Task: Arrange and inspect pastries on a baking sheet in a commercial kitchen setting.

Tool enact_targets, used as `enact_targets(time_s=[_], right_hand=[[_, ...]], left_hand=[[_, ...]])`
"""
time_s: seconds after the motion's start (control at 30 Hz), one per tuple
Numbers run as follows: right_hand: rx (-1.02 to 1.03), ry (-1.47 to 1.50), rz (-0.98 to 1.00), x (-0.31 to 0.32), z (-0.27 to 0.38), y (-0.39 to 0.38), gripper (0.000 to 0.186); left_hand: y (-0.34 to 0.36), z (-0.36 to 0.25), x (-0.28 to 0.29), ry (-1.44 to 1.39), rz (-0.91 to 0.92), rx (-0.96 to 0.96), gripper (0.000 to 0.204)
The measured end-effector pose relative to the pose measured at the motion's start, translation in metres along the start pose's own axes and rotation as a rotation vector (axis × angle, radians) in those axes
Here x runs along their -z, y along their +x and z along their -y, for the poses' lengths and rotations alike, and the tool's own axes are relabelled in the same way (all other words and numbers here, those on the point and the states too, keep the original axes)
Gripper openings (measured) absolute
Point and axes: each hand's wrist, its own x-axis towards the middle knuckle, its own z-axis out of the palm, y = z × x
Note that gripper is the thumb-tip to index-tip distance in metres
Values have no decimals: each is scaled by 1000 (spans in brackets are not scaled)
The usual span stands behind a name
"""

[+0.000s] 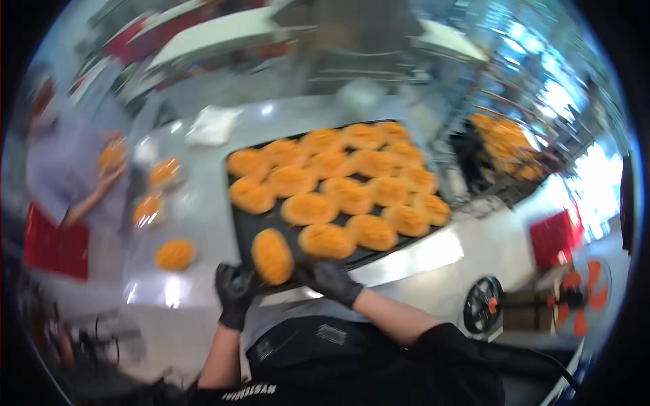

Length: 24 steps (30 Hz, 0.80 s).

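Note:
An oval bun (272,257) with a crumbly orange topping is at the near left corner of a dark baking tray (245,230), turned lengthwise toward me. My left hand (235,291), in a black glove, has curled fingers against its left side. From the other side my right hand (330,279), also gloved in black, closes in at the bun's lower right edge. Motion blur hides the exact fingertip contact. Several similar topped buns (310,208) fill the tray in rows beyond my hands.
Left of the tray, a loose bun (175,255) and wrapped buns (149,210) lie on the shiny table (210,237). A white packet (213,126) is farther back. At the left, a co-worker (81,155) holds a bun. An orange-bladed fan (575,298) and red crate (556,238) stand right.

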Motion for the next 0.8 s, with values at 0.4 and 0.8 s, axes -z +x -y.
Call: enact_targets(time_s=[0.4,0.8], right_hand=[[349,229,-464,65,66,34,51],[431,-198,-369,74,45,51,55]], left_hand=[[64,-99,-37,-1106,288,198,43],[120,-131,-11,-1460,407,39,73]])
